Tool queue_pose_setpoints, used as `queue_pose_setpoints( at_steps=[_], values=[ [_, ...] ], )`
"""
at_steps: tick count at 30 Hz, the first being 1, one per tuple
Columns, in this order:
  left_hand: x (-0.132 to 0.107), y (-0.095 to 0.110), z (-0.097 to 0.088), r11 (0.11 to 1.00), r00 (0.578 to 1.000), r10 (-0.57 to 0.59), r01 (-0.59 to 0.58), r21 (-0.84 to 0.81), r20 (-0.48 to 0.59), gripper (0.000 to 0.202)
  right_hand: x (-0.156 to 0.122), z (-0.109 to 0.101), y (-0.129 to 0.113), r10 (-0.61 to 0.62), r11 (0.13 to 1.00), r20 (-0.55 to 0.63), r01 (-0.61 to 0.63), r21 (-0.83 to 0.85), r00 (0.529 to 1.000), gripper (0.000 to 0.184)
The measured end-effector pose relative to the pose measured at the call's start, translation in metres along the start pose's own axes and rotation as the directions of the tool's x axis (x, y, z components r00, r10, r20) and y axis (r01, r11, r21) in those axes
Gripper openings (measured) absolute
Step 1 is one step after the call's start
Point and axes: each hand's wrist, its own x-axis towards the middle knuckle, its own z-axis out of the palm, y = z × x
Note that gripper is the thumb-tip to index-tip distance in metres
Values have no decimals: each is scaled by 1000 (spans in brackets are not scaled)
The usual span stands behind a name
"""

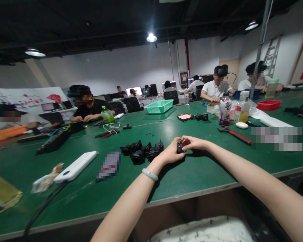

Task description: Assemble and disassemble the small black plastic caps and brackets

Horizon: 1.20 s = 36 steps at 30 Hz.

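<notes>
Head view: a person's two bare hands meet above a green table (189,181), near its front edge, with a small black part (179,147) between them. The left hand (173,151), a pale bangle (149,174) at its wrist, curls its fingers closely around the part. The right hand (193,143) comes in from the other side, thumb and fingers bent together in a pinch on it; the fingertips partly hide the part, so its full shape cannot be told. Just left of the left hand lies a cluster of black pieces (141,154), and beyond that a blurred packet (109,165) and a white device (77,166) with a dark cable (46,200). To the right, past the right forearm, rest a red-handled tool (238,136) and a purple-labelled bottle (225,112). Farther back stands a green basket (159,107). Across the table, a co-worker in black (98,109) sits at left and one in white (214,90) at right.
</notes>
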Motion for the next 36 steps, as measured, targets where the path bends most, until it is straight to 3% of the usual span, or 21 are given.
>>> queue_pose_setpoints(
  at_steps=[8, 18, 29, 36],
  values=[
    [0, -3, 1, 1000, 1000, 10, -10, 23, 8, 61, 1, -1, 1, 7, 1000, -4, -7, -23, 1000, 30],
    [0, -3, 1, 1000, 1000, -16, 16, 19, -1, 63, 7, -2, 9, 44, 979, -46, -52, -198, 998, 36],
    [0, -1, 0, 1000, 1000, -16, 16, 15, 1, 62, 7, 3, 5, 27, 984, -117, -46, -169, 993, 33],
    [0, 3, 0, 1000, 1000, 0, 0, -9, -8, 58, 0, 1, -2, 10, 1000, -34, -10, 3, 999, 33]
  ],
)
